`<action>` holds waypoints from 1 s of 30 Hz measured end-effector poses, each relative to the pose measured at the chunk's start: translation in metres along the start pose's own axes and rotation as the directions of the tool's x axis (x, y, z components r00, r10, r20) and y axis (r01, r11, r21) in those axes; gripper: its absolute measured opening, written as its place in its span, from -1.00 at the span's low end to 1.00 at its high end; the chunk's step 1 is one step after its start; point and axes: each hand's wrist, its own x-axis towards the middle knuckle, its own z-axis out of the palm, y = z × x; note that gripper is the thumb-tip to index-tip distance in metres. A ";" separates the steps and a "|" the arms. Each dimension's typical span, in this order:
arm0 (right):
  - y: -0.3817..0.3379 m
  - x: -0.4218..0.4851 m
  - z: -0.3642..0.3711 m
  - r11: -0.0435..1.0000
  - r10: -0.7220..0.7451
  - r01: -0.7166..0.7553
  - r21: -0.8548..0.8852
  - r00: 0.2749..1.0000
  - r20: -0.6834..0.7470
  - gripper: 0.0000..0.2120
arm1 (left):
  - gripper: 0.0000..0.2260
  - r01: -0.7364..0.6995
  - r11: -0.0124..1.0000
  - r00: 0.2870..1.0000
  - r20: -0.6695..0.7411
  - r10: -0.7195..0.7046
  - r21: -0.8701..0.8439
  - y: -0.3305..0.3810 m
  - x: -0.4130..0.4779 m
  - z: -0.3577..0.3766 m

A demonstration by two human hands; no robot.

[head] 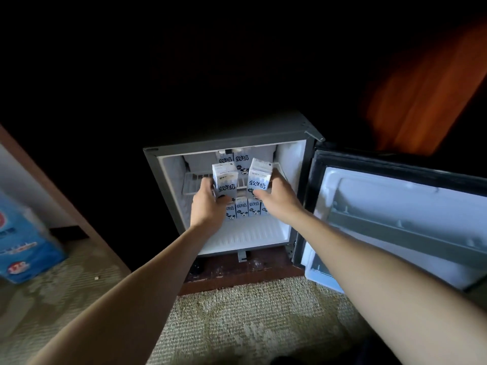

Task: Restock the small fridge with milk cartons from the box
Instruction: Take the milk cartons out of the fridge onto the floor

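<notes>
**Fridge restock: looking about midway, two more cartons being shelved**

Two cartons are being put in at once here. The left carton (pixel 224 180) is being grasped by the left grip (pixel 204 204), fingers being wrapped round its lower half. The right carton (pixel 259 175) is being grasped the same way by the right grip (pixel 276 198). Both are being held upright inside the open fridge (pixel 163 185), at the front of the wire shelf (pixel 192 184). Whether they're touching the wire yet can't be told.

Progress-wise, a bottom row (pixel 242 209) of cartons is already being stored on the fridge floor under the shelf. A couple of back cartons (pixel 241 160) are being kept at the rear of the shelf. So a fair chunk is probably being counted as done, with shelf room being left at the front and to the left.

The box (pixel 23 246) is being left on the carpet (pixel 250 325) well off to the left. It's blurred and its inside isn't being shown, so what's left can't be told. The door (pixel 395 219) is being left swung wide to the right.

The cartons themselves are looking like small white-and-pale-blue bricks. Dark lettering and a little cow cartoon are being shown on the front, and the corners are looking square and undented.
</notes>
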 end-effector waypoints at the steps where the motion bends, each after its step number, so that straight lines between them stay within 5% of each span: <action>1: -0.006 -0.011 -0.005 0.999 -0.028 0.029 -0.034 0.999 0.036 -0.56 | -0.66 -0.014 0.999 0.999 0.033 0.015 -0.036 0.006 -0.009 -0.001; 6: -0.029 -0.064 -0.045 0.992 -0.080 0.087 -0.086 0.994 0.077 -0.48 | -0.48 -0.083 0.990 0.973 0.203 0.105 -0.113 0.042 -0.048 -0.007; 11: -0.032 -0.120 -0.106 0.987 -0.057 0.073 -0.141 0.991 0.117 -0.58 | -0.61 -0.168 0.978 0.914 0.353 0.202 -0.124 0.092 -0.087 -0.006; 16: -0.013 -0.179 -0.172 0.993 0.001 0.000 -0.119 1.000 0.013 -0.58 | -0.74 -0.389 0.920 0.814 0.452 0.363 -0.039 0.149 -0.123 0.023; 22: 0.026 -0.246 -0.236 0.977 0.123 -0.138 -0.163 0.987 -0.100 -0.63 | -0.69 -0.417 0.886 0.667 0.594 0.449 -0.202 0.206 -0.170 0.079; 30: 0.067 -0.325 -0.275 0.950 0.291 -0.304 -0.071 0.944 -0.156 -0.58 | -0.71 -0.521 0.841 0.524 0.724 0.449 -0.144 0.230 -0.226 0.155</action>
